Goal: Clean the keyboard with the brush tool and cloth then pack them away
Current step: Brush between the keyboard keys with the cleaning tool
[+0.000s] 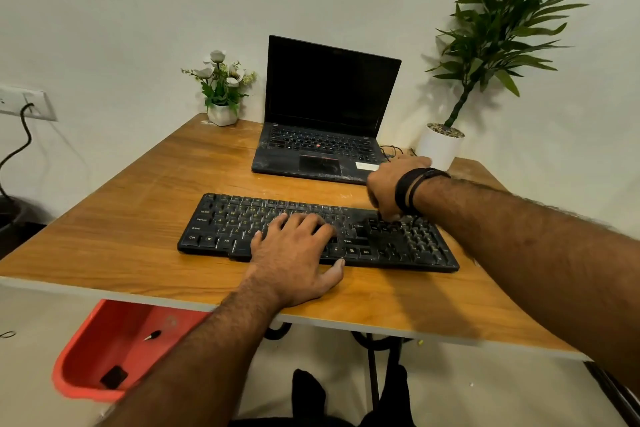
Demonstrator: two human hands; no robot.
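Black dusty keyboard (318,232) on wooden table (121,218), left hand (294,253) flat on keys – fingers spread, holding nothing, right hand (391,187) at 2 o'clock – fingers curled, grip unclear

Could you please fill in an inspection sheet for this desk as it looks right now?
Surface: wooden table, pale smudges near the back.
Job's things: dusty black keyboard; brush hidden in hand; no cloth seen.
Clutter: open laptop, flower pot, tall plant.
Hands: left hand flat on keyboard; right hand closed over right-side keys.
Cables: thin wires beside laptop; wall cord.
Surroundings: red bin under table.
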